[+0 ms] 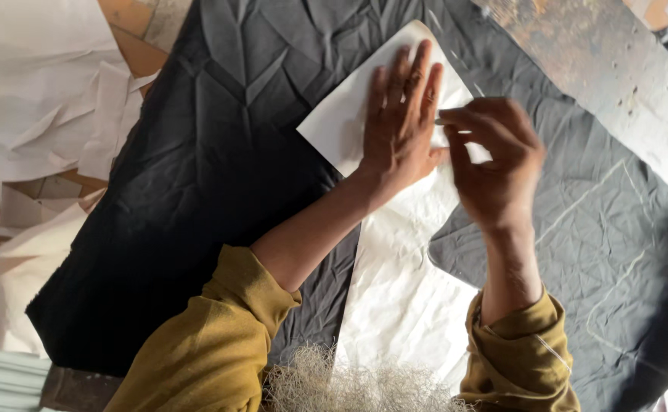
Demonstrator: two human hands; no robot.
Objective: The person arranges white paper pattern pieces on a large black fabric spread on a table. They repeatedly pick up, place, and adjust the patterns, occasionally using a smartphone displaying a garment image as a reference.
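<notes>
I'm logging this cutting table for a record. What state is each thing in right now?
Left hand: flat, pressing the paper pattern.
Right hand: pinched on a small marker, blurred.
Paper pattern: creased, lying on the cloth.
Dark cloth: spread out, wrinkled, with pale drawn lines.
Paper scraps: crumpled, piled beside the cloth.

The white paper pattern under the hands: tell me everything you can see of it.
The white paper pattern is a long, creased sheet with straight-cut edges and one curved edge, lying flat on dark fabric. The left hand presses flat on its upper end; the right hand, blurred, pinches a small pale marker at its edge. Its lower end runs toward the person.
</notes>
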